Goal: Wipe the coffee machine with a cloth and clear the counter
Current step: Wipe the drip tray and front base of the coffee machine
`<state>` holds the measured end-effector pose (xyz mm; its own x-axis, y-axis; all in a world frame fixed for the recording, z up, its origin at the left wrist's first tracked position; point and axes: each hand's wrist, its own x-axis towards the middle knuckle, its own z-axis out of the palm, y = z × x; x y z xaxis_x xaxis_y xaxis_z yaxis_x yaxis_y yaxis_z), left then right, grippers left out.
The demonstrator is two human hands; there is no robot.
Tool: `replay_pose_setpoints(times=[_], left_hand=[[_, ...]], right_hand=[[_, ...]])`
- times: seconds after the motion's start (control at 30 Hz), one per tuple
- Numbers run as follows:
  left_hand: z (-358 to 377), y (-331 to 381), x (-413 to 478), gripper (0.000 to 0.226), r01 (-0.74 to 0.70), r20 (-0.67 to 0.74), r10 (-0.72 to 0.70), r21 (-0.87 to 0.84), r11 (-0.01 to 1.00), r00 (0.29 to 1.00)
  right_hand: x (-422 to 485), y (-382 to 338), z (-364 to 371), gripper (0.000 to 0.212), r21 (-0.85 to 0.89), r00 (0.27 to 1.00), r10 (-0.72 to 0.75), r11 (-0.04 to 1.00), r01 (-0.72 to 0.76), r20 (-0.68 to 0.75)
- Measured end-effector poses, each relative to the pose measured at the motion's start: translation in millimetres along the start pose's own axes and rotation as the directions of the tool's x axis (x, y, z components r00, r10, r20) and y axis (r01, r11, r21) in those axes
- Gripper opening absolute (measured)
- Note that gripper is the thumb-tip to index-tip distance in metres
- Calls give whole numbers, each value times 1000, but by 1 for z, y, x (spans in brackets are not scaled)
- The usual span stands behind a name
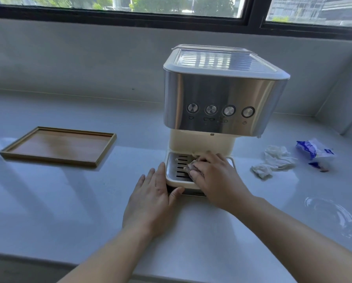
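On drip tray point(176, 176): cloth point(188, 168) (right hand point(214, 177)).

Pale wall point(69, 58) and dark-framed window point(130, 6) above a white counter point(48, 201), daylight and green trees point(150, 2) outside.

One coffee machine point(222, 92) stands on the one counter point(69, 201), with four round buttons point(193, 108) in a row on its front and one slotted drip tray point(177, 164) at its foot. One wooden tray point(48, 159) lies to the left. To the right are one crumpled tissue point(273, 160), one blue-and-white wrapper point(316, 154) and, nearer, one clear dish point(332, 215). There is one cloth point(188, 167). Two hands show: a left hand point(150, 201) and a right hand point(214, 176).
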<state>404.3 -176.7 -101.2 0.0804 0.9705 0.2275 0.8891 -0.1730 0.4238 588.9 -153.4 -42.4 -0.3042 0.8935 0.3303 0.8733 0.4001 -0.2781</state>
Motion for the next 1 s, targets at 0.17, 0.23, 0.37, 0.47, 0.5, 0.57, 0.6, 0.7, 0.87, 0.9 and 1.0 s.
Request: replay_pose_setpoints(times=[0.17, 0.23, 0.37, 0.47, 0.5, 0.57, 0.6, 0.7, 0.87, 0.9, 1.0], left_hand=[[2, -3, 0, 79, 3, -3, -3, -7, 1000, 1000], [2, -3, 1, 78, 3, 4, -3, -18, 1000, 1000], [0, -3, 2, 76, 1, -16, -2, -44, 999, 1000], [-2, -3, 2, 73, 3, -34, -5, -81, 997, 999], [-3, -3, 2, 73, 6, -36, -9, -88, 996, 999], [-4, -2, 1, 74, 13, -45, -17, -98, 995, 999], [-4, -2, 0, 75, 20, -47, -25, -102, 995, 999], [-4, -2, -1, 77, 28, -43, -33, -99, 995, 999], [-5, -1, 0, 78, 27, -39, -31, -85, 996, 999], [-6, 0, 0, 77, 28, -40, -31, -83, 996, 999], [-8, 1, 0, 75, 31, -35, -34, -83, 996, 999]], right_hand=[[-1, -5, 1, 22, 129, 993, -114, 986, 111, 17], [9, -5, -1, 26, 181, 987, -142, 975, 127, 72], [34, -11, 1, 27, 224, 974, -204, 958, 177, 102], [37, -17, 6, 24, 241, 966, -248, 944, 226, 65], [34, -18, 5, 23, 248, 965, -253, 941, 228, 72], [22, -17, 0, 30, 227, 959, -256, 948, 225, 120], [14, -12, -4, 34, 213, 956, -259, 950, 226, 140], [-3, 15, -20, 22, 205, 985, -144, 971, 122, 98], [12, 4, -5, 17, 147, 999, 52, 988, -52, 3], [15, -4, 0, 20, 145, 999, 31, 989, -33, 17], [13, -2, 0, 30, 134, 996, -18, 991, 6, 87]])
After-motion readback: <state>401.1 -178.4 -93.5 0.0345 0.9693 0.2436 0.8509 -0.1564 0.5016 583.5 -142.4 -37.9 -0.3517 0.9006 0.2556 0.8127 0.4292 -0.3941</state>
